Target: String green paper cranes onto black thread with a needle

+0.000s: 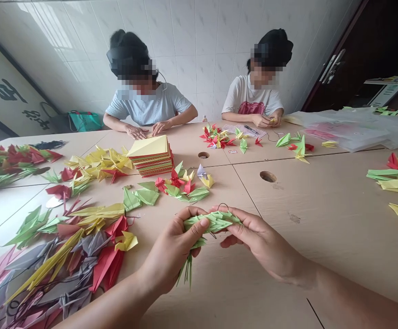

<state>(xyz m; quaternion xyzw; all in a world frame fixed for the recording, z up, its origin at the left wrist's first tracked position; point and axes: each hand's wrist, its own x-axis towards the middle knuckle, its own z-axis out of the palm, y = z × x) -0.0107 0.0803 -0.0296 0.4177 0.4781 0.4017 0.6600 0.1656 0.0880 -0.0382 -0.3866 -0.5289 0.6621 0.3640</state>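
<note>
head view, both hands [215, 242] gripping green cranes [212, 222]

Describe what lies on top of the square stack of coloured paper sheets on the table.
A yellow sheet folded into a triangle lies on top of the square stack of coloured paper sheets. Below it only red, green and yellow edges show; the sheets' faces are covered.

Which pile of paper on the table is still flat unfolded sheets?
The neat square stack with a yellow top sheet, in front of the person in the light blue shirt. Every other pile is folded, pointed paper pieces.
</note>
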